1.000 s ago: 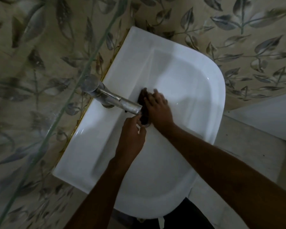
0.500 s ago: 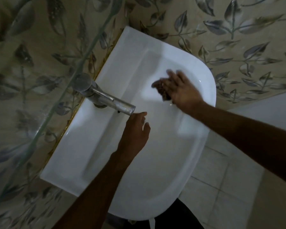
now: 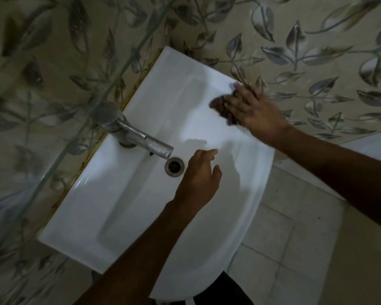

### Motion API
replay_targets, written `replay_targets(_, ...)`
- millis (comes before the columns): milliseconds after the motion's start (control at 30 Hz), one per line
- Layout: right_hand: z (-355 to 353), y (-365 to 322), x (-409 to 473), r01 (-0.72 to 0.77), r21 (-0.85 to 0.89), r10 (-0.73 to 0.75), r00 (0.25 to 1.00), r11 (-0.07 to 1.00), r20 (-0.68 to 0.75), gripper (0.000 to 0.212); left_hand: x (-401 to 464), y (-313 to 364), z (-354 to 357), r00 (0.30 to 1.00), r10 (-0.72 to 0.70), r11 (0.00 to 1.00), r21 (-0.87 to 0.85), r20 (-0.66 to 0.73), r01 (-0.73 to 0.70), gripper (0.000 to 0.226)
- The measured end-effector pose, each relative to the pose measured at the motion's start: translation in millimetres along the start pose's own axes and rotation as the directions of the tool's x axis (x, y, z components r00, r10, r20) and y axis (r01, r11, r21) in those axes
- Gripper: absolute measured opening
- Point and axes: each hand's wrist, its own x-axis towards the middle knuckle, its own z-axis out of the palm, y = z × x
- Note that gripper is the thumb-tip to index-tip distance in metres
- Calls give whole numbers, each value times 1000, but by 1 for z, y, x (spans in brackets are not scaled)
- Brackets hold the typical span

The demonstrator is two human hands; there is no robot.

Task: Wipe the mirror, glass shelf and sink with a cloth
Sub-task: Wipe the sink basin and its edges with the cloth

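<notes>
A white sink (image 3: 123, 208) fills the middle of the head view. My right hand (image 3: 253, 113) presses a dark brown cloth (image 3: 223, 107) flat against the sink's far right rim, near the wall. My left hand (image 3: 199, 179) hovers over the basin just right of the metal drain (image 3: 174, 166), fingers loosely apart and holding nothing. A chrome tap (image 3: 132, 134) juts over the drain. The edge of the glass shelf (image 3: 110, 84) runs diagonally across the upper left. The mirror is out of view.
Leaf-patterned wall tiles (image 3: 306, 51) surround the sink. Beige floor tiles (image 3: 295, 249) lie to the lower right. A white fixture's edge (image 3: 374, 139) shows at the right.
My right hand has swept the cloth from the drain, up the basin, to the far right rim. The drain is now uncovered. My left hand stays near the tap's spout.
</notes>
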Motion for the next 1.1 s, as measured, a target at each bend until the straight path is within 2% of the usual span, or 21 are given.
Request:
replay_targets(133, 0, 26, 32, -137, 157, 140, 990, 978, -10, 41, 0, 2, 10, 997, -62, 997, -35, 39, 63, 41)
replay_targets(200, -4, 15, 15, -140, 281, 156, 987, 949, -34, 39, -3, 3, 15, 995, -80, 996, -42, 64, 83, 41)
replay_targets(267, -13, -9, -18, -139, 379, 156, 988, 915, -13, 36, -9, 2, 20, 994, -74, 996, -36, 78, 77, 42)
replay_targets(333, -21, -41, -56, -239, 450, 221, 971, 861, 93, 36, -18, 0, 26, 995, -50, 998, -38, 84, 53, 41)
replay_targets(433, -30, -96, -95, -339, 511, 337, 936, 790, 99, 33, -38, -5, 30, 994, -33, 999, -37, 104, 37, 40)
replay_targets(500, -40, -140, -115, -354, 559, 355, 928, 750, 113, 32, -57, -8, 31, 993, -27, 999, -42, 119, 32, 37)
replay_targets(567, -51, -171, -134, -305, 625, 326, 941, 719, 84, 32, -81, -13, 29, 992, -14, 999, -44, 123, 19, 33)
replay_targets(633, -58, -171, -141, -298, 648, 344, 937, 701, 59, 34, -109, -19, 24, 995, -11, 999, -33, 102, 15, 34)
replay_targets(800, -51, -134, -126, -516, 654, 569, 807, 553, 156, 38, -163, -38, 6, 992, 126, 986, 110, 18, -127, 32)
replay_targets(900, -59, -162, -131, -532, 640, 596, 790, 554, 140, 34, -185, -45, -7, 990, 129, 979, 168, -51, -118, 30)
replay_targets(967, -72, -200, -145, -496, 690, 580, 803, 527, 134, 33, -197, -51, -17, 989, 116, 974, 208, -92, -95, 27)
replay_targets(1000, -79, -222, -152, -469, 744, 579, 804, 476, 136, 36, -202, -56, -22, 987, 111, 970, 228, -114, -83, 26)
replay_targets(1033, -81, -243, -160, -467, 816, 608, 771, 341, 188, 41, -205, -61, -27, 986, 97, 969, 239, -137, -62, 25)
replay_targets(1067, -88, -266, -163, -470, 870, 641, 717, 151, 276, 46, -210, -66, -33, 983, 70, 971, 239, -168, -29, 25)
replay_targets(1100, -94, -287, -167, -482, 873, 634, 697, 68, 335, 51, -214, -71, -38, 979, 38, 973, 232, -202, 10, 26)
